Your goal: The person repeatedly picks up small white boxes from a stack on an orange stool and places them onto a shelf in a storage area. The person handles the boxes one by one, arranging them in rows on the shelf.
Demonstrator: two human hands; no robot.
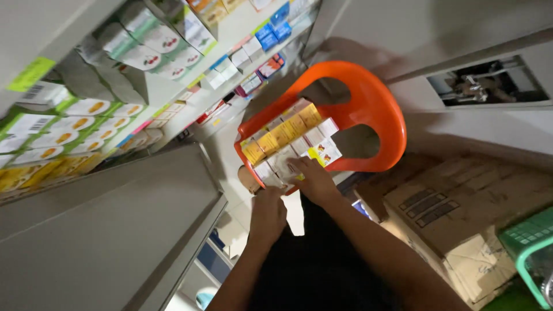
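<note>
Nearest, left hand (268, 212) at the near edge of the orange plastic chair (374, 103), fingers curled under, grip not discernible; right hand (314, 179) just beyond, fingers spread flat on the white boxes (282, 164), clasping none. Farther along the seat, roughly four yellow boxes (282, 133) in a row beside more white ones; beyond, two shelves (173, 86) of packed cartons.

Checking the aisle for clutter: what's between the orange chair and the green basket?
In the head view, flattened cardboard boxes lie between the orange chair and the green basket.
</note>
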